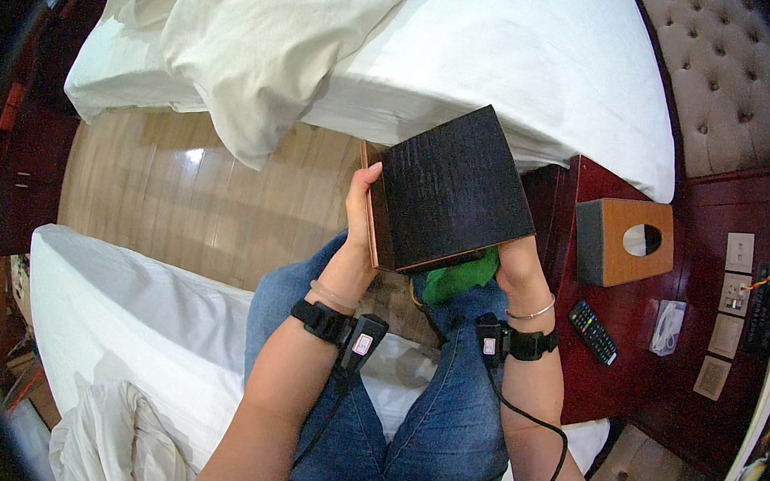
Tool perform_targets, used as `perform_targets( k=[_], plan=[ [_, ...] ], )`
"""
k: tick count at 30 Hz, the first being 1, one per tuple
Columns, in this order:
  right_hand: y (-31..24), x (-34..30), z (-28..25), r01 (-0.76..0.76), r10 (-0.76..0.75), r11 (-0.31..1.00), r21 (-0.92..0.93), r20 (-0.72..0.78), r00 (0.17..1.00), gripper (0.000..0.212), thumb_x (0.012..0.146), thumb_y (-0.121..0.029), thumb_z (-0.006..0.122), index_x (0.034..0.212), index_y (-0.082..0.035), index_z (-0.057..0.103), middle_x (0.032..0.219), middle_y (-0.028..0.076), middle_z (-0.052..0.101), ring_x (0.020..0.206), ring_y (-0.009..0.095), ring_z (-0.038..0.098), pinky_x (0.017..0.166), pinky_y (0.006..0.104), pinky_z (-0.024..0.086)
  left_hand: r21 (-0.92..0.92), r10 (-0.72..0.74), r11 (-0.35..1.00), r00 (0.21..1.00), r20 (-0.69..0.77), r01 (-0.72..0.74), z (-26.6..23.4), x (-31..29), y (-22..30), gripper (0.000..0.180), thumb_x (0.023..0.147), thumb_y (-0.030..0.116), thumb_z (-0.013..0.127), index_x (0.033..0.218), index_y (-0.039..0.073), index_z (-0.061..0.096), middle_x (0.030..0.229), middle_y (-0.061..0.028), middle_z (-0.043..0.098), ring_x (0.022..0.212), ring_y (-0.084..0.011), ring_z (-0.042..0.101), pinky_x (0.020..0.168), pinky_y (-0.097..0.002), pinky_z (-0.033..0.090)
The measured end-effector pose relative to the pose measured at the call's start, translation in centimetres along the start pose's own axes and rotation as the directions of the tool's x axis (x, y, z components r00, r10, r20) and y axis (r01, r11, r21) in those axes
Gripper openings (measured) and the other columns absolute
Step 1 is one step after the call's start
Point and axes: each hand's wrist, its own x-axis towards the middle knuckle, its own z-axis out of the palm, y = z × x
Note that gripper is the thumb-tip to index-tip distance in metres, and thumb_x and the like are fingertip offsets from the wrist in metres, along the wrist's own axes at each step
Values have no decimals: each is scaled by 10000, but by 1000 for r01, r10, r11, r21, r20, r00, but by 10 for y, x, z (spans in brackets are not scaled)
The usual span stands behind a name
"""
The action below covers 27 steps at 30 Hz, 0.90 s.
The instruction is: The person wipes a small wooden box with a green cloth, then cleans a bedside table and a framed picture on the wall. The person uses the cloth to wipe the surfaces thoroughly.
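Note:
A black box [458, 192] with a wood-grain face and brown edges is held tilted in the air above my lap. My left hand [361, 204] grips its left side, the thumb lying along the edge and the other fingers hidden. At the box's near right corner is my right hand [518, 266], its fingers mostly out of sight behind the box. A bunched green cloth [459, 279] hangs below the box from that hand, apparently between it and the box.
A dark red nightstand [588, 382] at the right bears a brown tissue box [625, 243], a black remote control [592, 332] and a small white packet [668, 328]. Wall sockets [734, 294] are beyond. White beds lie ahead [529, 61] and under me [150, 312], with wooden floor [179, 190] between.

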Motion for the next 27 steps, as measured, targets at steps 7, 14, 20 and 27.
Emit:
perform_targets(
  k=[7, 14, 20, 27],
  plan=[
    [12, 2, -22, -230, 236, 971, -63, 119, 965, 334, 952, -231, 473, 1175, -4, 573, 1142, 73, 611, 1017, 219, 580, 894, 358, 454, 104, -19, 994, 997, -74, 27, -4, 1, 13, 555, 826, 430, 509, 1137, -25, 567, 1029, -171, 630, 866, -275, 641, 777, -364, 532],
    [10, 9, -27, -125, -71, 895, 429, 413, 908, 379, 952, -305, 420, 1111, -8, 595, 1114, 94, 624, 981, 237, 588, 881, 373, 457, 154, -58, 985, 992, -113, 75, 2, 1, 12, 531, 827, 446, 500, 1116, 12, 596, 1037, -139, 642, 900, -277, 629, 839, -391, 502],
    [-10, 0, -6, -154, 51, 840, 521, 206, 977, 371, 926, -303, 420, 1060, -14, 612, 1010, 111, 659, 884, 255, 625, 840, 375, 489, 52, -84, 995, 992, -96, 90, -10, 7, 11, 497, 830, 449, 501, 1066, 26, 609, 1020, -139, 646, 888, -290, 626, 831, -411, 502],
    [-47, -16, -16, 8, -142, 760, 650, 155, 978, 398, 907, -304, 395, 1066, -6, 604, 966, 157, 661, 813, 276, 647, 710, 378, 550, -137, -55, 987, 980, 192, 82, -21, 4, 17, 577, 851, 471, 454, 1175, 4, 550, 1087, -178, 622, 970, -315, 616, 839, -401, 510]
  ],
)
